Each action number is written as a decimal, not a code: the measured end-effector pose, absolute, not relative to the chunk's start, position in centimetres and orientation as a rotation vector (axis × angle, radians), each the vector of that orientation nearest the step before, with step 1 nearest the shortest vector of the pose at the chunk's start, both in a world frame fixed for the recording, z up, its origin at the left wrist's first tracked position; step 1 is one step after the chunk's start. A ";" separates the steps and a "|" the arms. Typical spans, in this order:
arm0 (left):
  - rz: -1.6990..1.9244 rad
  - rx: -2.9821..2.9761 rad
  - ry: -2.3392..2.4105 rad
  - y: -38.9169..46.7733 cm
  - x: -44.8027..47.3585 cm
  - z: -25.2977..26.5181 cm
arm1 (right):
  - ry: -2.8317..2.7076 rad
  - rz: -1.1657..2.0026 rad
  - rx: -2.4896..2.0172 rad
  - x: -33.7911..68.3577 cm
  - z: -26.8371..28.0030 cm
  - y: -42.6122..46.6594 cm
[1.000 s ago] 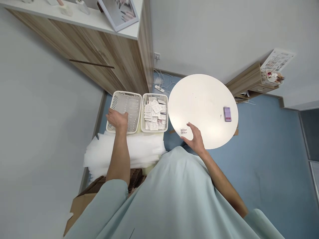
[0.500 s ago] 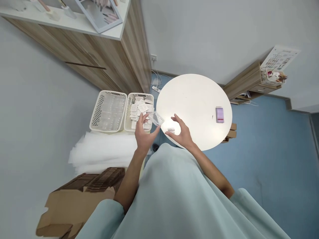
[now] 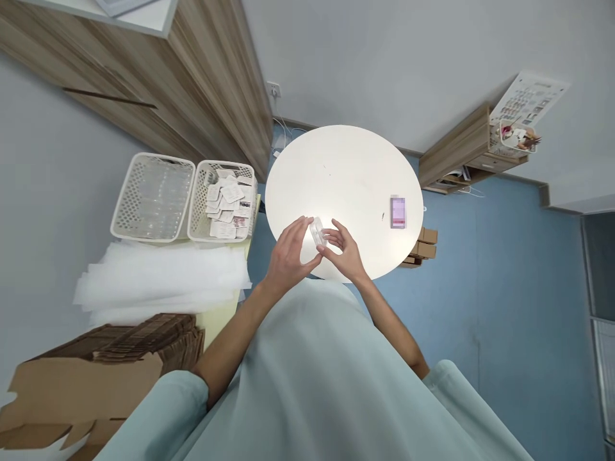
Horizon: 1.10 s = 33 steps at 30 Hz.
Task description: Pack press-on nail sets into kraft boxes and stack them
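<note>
Baskets: white plastic, perforated sides, left of the table; the farther basket [image 3: 118,214] holds clear boxes, the nearer basket [image 3: 193,214] small printed cards.
Sheets [image 3: 163,275]: thin, white, layered, left of the table.
Cardboard [image 3: 81,390]: brown, folded, ridged stack behind, farther left of the table and closer to me.
Table [image 3: 350,173]: smooth, white, round; a blurred purple thing [image 3: 398,212] near its right edge.
Room: blue floor [image 3: 490,282] around the table, wood-grain cabinet [image 3: 216,89] beyond its left side.
My grip: left hand [image 3: 289,255] and right hand [image 3: 344,256] both pinch one clear box.
Clear box [image 3: 317,230]: small, shiny, see-through, tilted, over the table's near-left part; contents unclear.
</note>
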<state>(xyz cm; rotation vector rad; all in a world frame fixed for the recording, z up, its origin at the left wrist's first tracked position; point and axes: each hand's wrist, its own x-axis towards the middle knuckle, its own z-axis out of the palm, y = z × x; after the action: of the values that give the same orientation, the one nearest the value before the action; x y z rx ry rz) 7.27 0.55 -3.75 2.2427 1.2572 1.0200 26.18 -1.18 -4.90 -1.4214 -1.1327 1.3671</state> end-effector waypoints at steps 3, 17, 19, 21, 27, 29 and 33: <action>0.980 2.274 1.192 0.5 8.2 -3.3 | -1.066 1.421 -1.390 27.5 -5.4 -1.9; 0.897 2.194 1.053 -0.6 9.2 -1.4 | -1.068 1.573 -1.304 30.6 -4.4 -3.5; 0.859 2.053 1.071 -0.9 8.8 -0.8 | -1.077 1.554 -1.312 30.7 -4.2 -3.7; 0.835 1.852 1.085 -1.0 8.3 -0.7 | -1.086 1.530 -1.320 30.8 -4.0 -4.0; 0.746 1.444 1.035 -0.9 7.8 -2.7 | -1.168 1.499 -1.333 30.1 -2.9 -4.8; 0.752 1.414 1.032 -1.0 7.8 -3.2 | -1.182 1.505 -1.321 29.7 -2.6 -5.0; 0.772 1.366 1.036 -1.2 7.6 -3.2 | -1.185 1.503 -1.304 29.0 -2.2 -5.3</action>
<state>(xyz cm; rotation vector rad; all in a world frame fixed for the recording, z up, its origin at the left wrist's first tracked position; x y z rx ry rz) 7.57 -1.18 -3.21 1.3663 1.0359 0.7719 28.95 -5.28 -2.15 -1.3037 -1.1850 1.5034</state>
